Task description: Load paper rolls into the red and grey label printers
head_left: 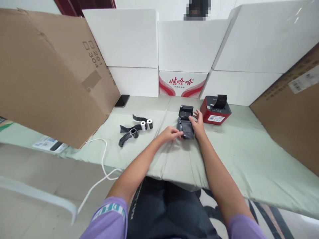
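Black device, hands at side edges

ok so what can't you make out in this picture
All in the head view:
Fine print on the label of the red device: too small.
Part of the black device's right edge: behind the right hand.
Left hand's exact grip: fingertips too small.
Left cardboard box's far end: cut off by the left edge.

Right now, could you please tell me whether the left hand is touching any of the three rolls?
Apart: the head view shows pale green cloth between the left hand and even the nearest roll.
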Demonstrator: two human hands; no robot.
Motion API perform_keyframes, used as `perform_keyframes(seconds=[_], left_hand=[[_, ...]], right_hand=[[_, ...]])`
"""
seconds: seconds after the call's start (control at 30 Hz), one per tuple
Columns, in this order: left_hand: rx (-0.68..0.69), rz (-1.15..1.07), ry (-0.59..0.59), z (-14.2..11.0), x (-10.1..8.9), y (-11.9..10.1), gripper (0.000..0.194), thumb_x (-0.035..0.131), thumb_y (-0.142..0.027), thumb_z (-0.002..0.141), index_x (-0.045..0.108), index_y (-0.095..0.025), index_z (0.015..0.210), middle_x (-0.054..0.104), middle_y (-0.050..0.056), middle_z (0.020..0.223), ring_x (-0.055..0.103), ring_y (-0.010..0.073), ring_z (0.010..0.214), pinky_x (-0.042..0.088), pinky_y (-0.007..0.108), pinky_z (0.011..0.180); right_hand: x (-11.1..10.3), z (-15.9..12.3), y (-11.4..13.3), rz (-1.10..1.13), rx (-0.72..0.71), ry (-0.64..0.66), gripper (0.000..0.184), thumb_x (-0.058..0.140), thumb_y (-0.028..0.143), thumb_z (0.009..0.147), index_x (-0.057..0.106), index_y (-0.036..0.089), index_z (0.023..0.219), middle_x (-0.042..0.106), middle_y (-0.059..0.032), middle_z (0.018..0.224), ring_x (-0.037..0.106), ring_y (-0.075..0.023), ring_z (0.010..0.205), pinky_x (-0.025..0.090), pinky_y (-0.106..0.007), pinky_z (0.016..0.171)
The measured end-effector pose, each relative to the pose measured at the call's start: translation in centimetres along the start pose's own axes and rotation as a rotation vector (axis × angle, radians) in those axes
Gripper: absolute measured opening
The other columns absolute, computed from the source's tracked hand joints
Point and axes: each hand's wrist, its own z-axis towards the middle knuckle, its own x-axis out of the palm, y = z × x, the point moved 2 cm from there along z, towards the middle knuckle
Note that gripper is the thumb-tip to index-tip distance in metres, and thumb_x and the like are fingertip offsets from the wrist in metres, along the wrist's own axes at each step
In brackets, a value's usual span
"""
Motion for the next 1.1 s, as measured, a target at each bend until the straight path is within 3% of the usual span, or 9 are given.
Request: perform_keyframes(seconds=[0.13,0.23,0.3,0.37,0.5,0.67,0.87,1.0,1.1], left_hand=[[0.083,0.103,-0.299,0.4,-1.0,0.5,0.043,0.056,-0.047,0.092,0.069,-0.014,0.068,0.053,-0.003,0.052,0.048,0.0104,0.054,0.036,0.024,0.056],[0.124,0.162,-0.494,0.8,-1.6,1.0,0.027,0.058,-0.039,0.093,0.072,-0.016,0.090,0.066,0.000,0.073,0.056,0.0121,0.067,0.042,0.023,0.063],[0.134,0.166,-0.536,1.2,-1.7,1.4,0.027,0.061,-0.035,0.092,0.070,-0.018,0.110,0.070,0.003,0.091,0.060,0.0122,0.073,0.046,0.022,0.066],[0.161,0.179,-0.521,1.6,-1.7,1.6,0.036,0.060,-0.033,0.093,0.066,-0.020,0.126,0.069,0.005,0.106,0.061,0.0119,0.077,0.048,0.022,0.068],[0.233,0.276,-0.397,1.5,-1.5,1.6,0.043,0.052,-0.030,0.097,0.060,-0.028,0.140,0.063,0.006,0.122,0.064,0.0132,0.088,0.052,0.024,0.076],[0.164,0.445,-0.332,1.0,-1.2,1.1,0.054,0.050,-0.015,0.092,0.060,-0.034,0.142,0.060,0.003,0.136,0.064,0.0135,0.091,0.052,0.025,0.085],[0.086,0.575,-0.379,1.0,-0.5,0.3,0.057,0.051,-0.009,0.087,0.064,-0.034,0.136,0.060,0.002,0.137,0.067,0.0176,0.098,0.052,0.026,0.083],[0.123,0.570,-0.375,0.7,-0.4,0.4,0.059,0.050,-0.008,0.085,0.063,-0.033,0.138,0.062,0.004,0.135,0.067,0.0182,0.100,0.052,0.027,0.087],[0.168,0.531,-0.377,0.6,-0.6,0.7,0.060,0.050,-0.010,0.086,0.059,-0.031,0.142,0.064,0.005,0.132,0.067,0.0173,0.099,0.051,0.028,0.091]], right_hand=[[-0.1,0.3,-0.2,0.142,0.052,0.071,0.090,0.069,0.066,0.075,0.039,0.026,0.151,0.049,-0.0145,0.152,0.053,-0.0300,0.135,0.044,-0.047,0.112],[-0.4,0.1,0.2,0.141,0.037,0.119,0.069,0.063,0.066,0.081,0.058,0.026,0.137,0.060,-0.0106,0.140,0.057,-0.0289,0.130,0.041,-0.049,0.115],[-0.5,-0.1,0.5,0.096,0.003,0.191,0.052,0.066,0.060,0.081,0.070,0.024,0.119,0.067,-0.0091,0.130,0.059,-0.0286,0.128,0.038,-0.049,0.117],[-0.6,-0.1,0.5,0.064,-0.007,0.243,0.043,0.072,0.050,0.077,0.074,0.024,0.111,0.069,-0.0085,0.127,0.059,-0.0289,0.127,0.037,-0.048,0.118],[-0.9,0.1,-0.4,0.102,0.076,0.267,0.055,0.073,0.035,0.069,0.068,0.024,0.123,0.068,-0.0096,0.133,0.059,-0.0294,0.130,0.040,-0.049,0.117],[-1.0,0.2,-0.7,0.139,0.152,0.285,0.061,0.071,0.034,0.068,0.064,0.024,0.128,0.065,-0.0112,0.138,0.062,-0.0293,0.127,0.044,-0.050,0.113],[-0.9,-0.1,0.0,0.132,0.148,0.320,0.064,0.072,0.035,0.067,0.060,0.024,0.129,0.066,-0.0111,0.135,0.066,-0.0277,0.120,0.051,-0.049,0.106],[-0.8,-0.3,-0.2,0.152,0.113,0.243,0.063,0.073,0.035,0.065,0.059,0.024,0.126,0.067,-0.0104,0.133,0.064,-0.0279,0.122,0.049,-0.049,0.108],[-1.2,-0.9,-0.1,0.097,0.099,0.116,0.048,0.062,0.036,0.071,0.062,0.022,0.117,0.070,-0.0109,0.125,0.064,-0.0282,0.119,0.049,-0.051,0.107]])
